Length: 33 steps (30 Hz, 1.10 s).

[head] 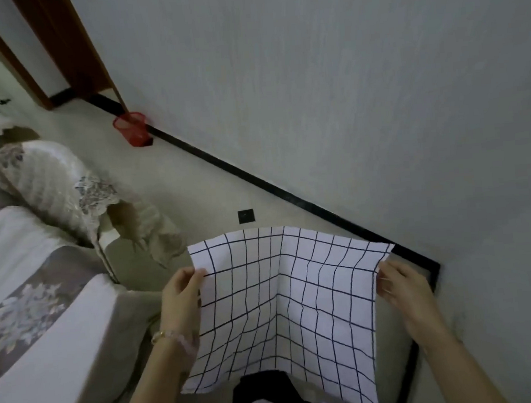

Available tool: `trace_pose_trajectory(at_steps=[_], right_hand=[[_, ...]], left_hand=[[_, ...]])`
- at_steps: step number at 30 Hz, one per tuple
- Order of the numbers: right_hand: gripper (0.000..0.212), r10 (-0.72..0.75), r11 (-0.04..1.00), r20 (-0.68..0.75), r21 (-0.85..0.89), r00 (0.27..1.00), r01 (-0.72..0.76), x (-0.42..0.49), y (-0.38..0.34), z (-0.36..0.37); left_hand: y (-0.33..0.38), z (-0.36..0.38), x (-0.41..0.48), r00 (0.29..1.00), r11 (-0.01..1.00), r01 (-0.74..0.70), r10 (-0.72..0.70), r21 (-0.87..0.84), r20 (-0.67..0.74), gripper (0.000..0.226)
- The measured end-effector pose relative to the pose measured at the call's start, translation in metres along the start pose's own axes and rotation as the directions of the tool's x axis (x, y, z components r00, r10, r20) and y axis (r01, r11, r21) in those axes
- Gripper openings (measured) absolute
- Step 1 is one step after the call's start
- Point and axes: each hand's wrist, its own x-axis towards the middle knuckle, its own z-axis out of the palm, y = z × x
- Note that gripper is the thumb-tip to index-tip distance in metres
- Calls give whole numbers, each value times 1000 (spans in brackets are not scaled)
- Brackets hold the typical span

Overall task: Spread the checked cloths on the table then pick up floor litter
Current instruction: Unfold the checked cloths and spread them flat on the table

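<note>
The left hand pinched the checked cloth at its upper left edge, thumb and fingers closed tight on the fabric, and the right hand pinched the upper right corner in the same way, fingers curled round the hem. Between the two hands the cloth was held up in the air in front of the person, spread wide but not flat. A crease ran down its middle and the lower part hung loose, with the bottom edge over the person's dark clothing. The cloth was white with a thin dark grid. A beaded bracelet sat on the left wrist. Under and beyond the cloth lay a pale floor, with a small black square on it just past the cloth's top edge. A grey wall rose on the right, edged along its foot by a black skirting strip that turned a corner near the right hand. To the left stood a piece of furniture under a floral cover with lace trim. Farther off, a red mesh basket stood against the skirting, beside a brown door frame. Two dark specks lay on the far floor, too small to tell what they were.
</note>
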Motion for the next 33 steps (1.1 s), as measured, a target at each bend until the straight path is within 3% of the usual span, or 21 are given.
trace_pose_trajectory(at_steps=[7,12,18,23,27,33], right_hand=[[14,-59,995,85,-74,995,66,79,-54,39],[14,-66,987,198,-129,978,93,164,-91,103],[20,-27,978,347,-187,938,97,275,-158,223],[17,-116,963,446,-170,887,211,344,-236,340],[15,-135,954,543,-156,829,258,383,-278,424],[14,-57,943,695,-198,717,267,444,-297,568]], left_hand=[[36,24,68,996,999,-51,53,18,-77,13],[46,42,149,987,999,-20,14,-39,-161,17],[84,38,265,949,990,18,-61,-140,-309,13],[145,12,359,915,991,-45,-11,-128,-404,13],[184,-16,415,857,988,-108,37,-110,-513,11],[191,-60,495,759,977,-93,-55,-192,-649,12]])
